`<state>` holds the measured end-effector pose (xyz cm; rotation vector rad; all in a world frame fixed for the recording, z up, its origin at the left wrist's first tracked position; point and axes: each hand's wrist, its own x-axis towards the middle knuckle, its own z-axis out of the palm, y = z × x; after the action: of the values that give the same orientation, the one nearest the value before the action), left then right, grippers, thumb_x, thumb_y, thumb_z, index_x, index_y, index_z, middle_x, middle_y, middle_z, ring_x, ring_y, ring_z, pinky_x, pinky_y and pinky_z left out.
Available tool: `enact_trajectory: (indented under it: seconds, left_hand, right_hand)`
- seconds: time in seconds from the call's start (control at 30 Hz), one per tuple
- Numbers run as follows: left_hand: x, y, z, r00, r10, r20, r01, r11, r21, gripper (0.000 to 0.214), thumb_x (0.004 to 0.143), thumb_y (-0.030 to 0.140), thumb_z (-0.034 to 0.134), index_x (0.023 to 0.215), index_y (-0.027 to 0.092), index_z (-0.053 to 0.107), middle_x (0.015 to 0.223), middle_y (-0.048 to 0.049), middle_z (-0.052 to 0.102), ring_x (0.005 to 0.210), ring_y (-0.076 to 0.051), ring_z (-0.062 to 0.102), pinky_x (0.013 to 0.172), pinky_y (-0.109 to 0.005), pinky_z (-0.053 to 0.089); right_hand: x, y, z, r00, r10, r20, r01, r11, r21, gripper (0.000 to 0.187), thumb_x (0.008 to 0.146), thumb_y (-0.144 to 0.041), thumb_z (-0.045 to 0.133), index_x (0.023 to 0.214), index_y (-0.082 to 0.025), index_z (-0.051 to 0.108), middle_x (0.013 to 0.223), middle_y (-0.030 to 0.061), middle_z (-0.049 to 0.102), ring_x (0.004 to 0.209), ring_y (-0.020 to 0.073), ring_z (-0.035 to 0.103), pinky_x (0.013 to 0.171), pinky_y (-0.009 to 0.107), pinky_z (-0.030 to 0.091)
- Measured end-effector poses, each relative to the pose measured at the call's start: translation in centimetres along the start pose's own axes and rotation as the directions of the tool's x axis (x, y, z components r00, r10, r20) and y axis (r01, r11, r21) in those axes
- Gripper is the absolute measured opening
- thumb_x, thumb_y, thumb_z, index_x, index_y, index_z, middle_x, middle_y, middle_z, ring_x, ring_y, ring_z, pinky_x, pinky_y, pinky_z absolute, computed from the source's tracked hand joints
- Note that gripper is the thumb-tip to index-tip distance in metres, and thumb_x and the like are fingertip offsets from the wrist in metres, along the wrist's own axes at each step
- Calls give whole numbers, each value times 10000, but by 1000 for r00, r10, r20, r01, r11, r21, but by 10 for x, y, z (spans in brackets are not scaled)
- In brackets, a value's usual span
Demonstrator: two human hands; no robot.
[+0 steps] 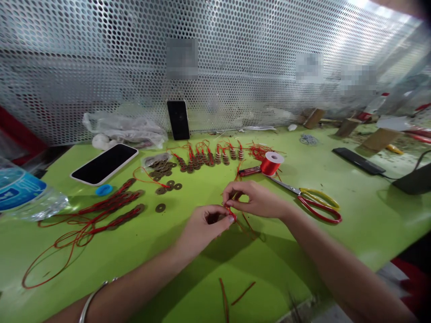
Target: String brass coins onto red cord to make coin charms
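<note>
My left hand [202, 229] is closed around dark round coins, with a red cord [243, 223] pinched at its fingertips. My right hand [256, 199] pinches the same red cord just above, and the two hands touch over the green table [188, 269]. Loose coins [164, 186] lie to the left of my hands. Behind them sits a row of coin stacks tied with red cord [208, 158]. A spool of red cord [272, 163] stands to the upper right.
Scissors with red and yellow handles [313, 202] lie right of my hands. A white-edged phone [104, 163] lies flat at left, another phone [178, 120] leans on the perforated wall. Finished red coin strings [111, 211], a water bottle [23, 193] and plastic bags [124, 128] are at left.
</note>
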<state>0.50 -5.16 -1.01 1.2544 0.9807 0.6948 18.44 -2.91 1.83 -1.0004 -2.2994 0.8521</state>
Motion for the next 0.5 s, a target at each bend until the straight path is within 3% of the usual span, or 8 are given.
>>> enact_trajectory:
  seconds: [0.33, 0.5]
  left_hand:
    - [1, 0, 1, 997, 17, 77, -22, 998, 66, 211, 632, 346, 704, 651, 138, 673, 501, 20, 534, 442, -85, 414, 424, -213, 282]
    - [-1, 2, 2, 995, 38, 87, -43, 998, 53, 201, 648, 340, 698, 604, 149, 658, 479, 28, 508, 443, -81, 408, 423, -209, 272]
  right_hand:
    - [3, 12, 1, 976, 87, -198, -73, 994, 76, 95, 811, -142, 555, 846, -169, 639, 822, 30, 681, 737, 126, 638, 706, 238, 510]
    - [4, 15, 1, 965, 104, -239, -82, 992, 99, 137, 797, -100, 523, 844, -170, 631, 833, 28, 677, 747, 123, 648, 711, 239, 516]
